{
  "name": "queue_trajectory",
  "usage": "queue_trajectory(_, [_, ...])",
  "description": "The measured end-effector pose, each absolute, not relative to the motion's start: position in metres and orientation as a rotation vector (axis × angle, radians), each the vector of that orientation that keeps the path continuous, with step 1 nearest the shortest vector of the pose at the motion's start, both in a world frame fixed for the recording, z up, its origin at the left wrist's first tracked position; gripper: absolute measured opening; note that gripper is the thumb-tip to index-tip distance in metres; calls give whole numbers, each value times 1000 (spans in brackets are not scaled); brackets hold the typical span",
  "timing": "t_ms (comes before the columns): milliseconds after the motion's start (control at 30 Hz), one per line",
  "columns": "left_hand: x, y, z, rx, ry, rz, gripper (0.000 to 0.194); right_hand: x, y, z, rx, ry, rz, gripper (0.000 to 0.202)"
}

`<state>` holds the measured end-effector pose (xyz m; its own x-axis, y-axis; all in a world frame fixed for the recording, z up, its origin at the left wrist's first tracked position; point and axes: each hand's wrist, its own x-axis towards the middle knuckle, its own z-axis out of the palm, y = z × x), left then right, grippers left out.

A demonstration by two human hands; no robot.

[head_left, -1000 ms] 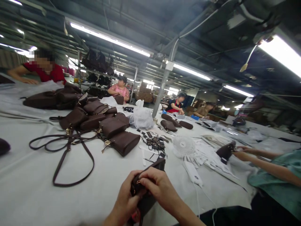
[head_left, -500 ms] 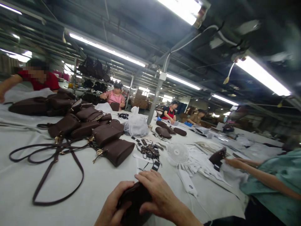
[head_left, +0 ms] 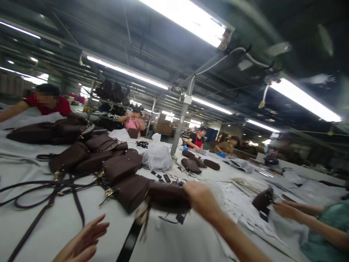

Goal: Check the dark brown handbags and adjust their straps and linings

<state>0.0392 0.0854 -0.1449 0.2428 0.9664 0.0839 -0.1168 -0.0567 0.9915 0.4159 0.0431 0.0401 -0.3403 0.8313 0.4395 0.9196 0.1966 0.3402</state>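
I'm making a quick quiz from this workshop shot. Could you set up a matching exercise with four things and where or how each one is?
Things:
1. right hand
2. left hand
3. white plastic bag
4. pile of brown bags

States:
A. open, holding nothing, low over the table
B. on the table left of the held bag
C. gripping a brown bag above the table
D. knotted, beside the grey post

Pairs: 1-C, 2-A, 3-D, 4-B
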Motion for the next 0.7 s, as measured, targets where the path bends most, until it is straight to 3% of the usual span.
queue_trajectory(100, [33,99,-147,1215,1070,1043,71,481,69,112,-2027,-1795,-1315,24])
queue_trajectory(200, [40,116,-147,1160,1109,1037,63,503,97,130,-2000,-1672,-1481,35])
queue_trajectory(267, [49,127,-153,1111,1120,1096,56,483,115,103,-1975,-1820,-1273,32])
queue_trajectory(400, [64,141,-176,1143,1174,1209,38,395,158,2,-1792,-2343,-683,25])
queue_trajectory(500, [65,145,-188,1149,1139,1200,31,330,195,-63,-1471,-2685,-619,53])
queue_trajectory(700, [59,151,-198,977,1093,1157,44,287,228,-108,-1459,-2825,-624,23])
